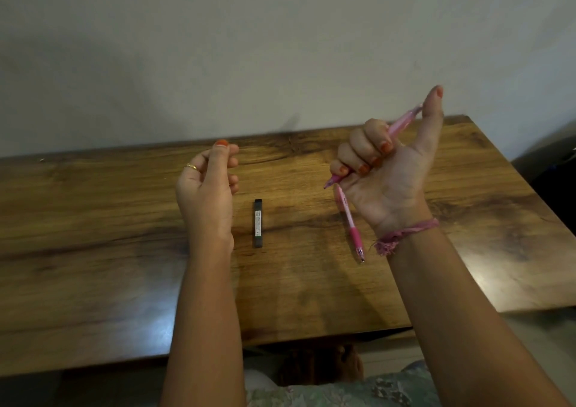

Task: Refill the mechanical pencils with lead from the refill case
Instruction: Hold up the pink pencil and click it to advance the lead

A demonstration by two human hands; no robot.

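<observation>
The right hand (pixel 386 169) is up in the air over the table (pixel 93 250). Its grip is closed around a pink pencil (pixel 402 124), four fingers curled on it and the thumb sticking up. This pencil slants: its top end points up and to the right, by the thumb, and its tip pokes out low on the left of the fist.

The left hand (pixel 207 188) is lifted too. Its thumb and finger are pinched together, but I cannot tell if anything is between them; lead would be too thin to see.

The black refill case (pixel 258 223) lies flat on the table between the two hands, its long side running away from the person. It is nearer the left hand. A second pink pencil (pixel 349 222) lies on the table just under the right hand, tip toward the person
</observation>
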